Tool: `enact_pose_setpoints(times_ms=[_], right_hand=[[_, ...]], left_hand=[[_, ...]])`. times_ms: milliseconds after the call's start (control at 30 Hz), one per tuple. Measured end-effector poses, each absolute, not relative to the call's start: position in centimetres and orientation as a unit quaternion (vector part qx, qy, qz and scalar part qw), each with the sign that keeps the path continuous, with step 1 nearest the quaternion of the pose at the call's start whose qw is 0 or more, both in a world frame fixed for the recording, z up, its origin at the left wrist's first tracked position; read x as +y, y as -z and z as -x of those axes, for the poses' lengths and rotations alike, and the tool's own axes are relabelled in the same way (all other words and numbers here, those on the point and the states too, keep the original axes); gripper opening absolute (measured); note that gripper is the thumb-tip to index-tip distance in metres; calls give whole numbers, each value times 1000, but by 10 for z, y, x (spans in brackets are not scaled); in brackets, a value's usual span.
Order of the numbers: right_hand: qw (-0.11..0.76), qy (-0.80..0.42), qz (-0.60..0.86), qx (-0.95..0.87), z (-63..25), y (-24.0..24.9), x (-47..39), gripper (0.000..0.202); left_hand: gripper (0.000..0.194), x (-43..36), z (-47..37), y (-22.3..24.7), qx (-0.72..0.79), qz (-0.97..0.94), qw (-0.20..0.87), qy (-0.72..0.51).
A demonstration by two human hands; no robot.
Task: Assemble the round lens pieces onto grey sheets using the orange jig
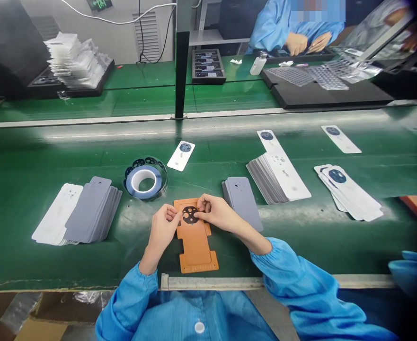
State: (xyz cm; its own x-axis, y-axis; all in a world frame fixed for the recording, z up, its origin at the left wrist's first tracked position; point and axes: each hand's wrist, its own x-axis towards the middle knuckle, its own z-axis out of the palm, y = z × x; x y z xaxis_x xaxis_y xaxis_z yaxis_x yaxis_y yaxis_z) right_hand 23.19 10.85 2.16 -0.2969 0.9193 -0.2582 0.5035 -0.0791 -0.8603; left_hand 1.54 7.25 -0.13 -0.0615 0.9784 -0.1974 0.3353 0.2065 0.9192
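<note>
A black round sticker with several holes (190,215) lies over the upper part of an orange fixture (196,246). My left hand (164,225) is at the sticker's left edge, thumb and forefinger pinched together. From the right, my right hand (217,212) pinches at the sticker's right edge, its fingertips touching it. A roll of tape (144,182) carrying black round stickers stands behind my left hand. To the right of the fixture is a stack of grey panels (244,201), partly behind my right forearm.
Grey panels (89,210) and white panels (57,213) are stacked at left. More white panels (289,177) and stickered ones (353,192) lie at right, with a single panel (181,156) behind. Across a rail and post (180,76), a person's hands (296,44) work beside trays.
</note>
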Motion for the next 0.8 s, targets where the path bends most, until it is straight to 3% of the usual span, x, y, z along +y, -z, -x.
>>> enact_pose_setpoints(times_ms=[267, 533, 800], right_hand=[[217, -481, 546, -650, -234, -16, 110, 24], [207, -489, 551, -644, -245, -23, 113, 39], [213, -504, 541, -639, -252, -26, 112, 30]], left_hand=[[16, 74, -19, -4, 646, -554, 408, -332], [16, 73, -21, -5, 648, -571, 385, -325], [17, 73, -21, -9, 651, -572, 390, -313]])
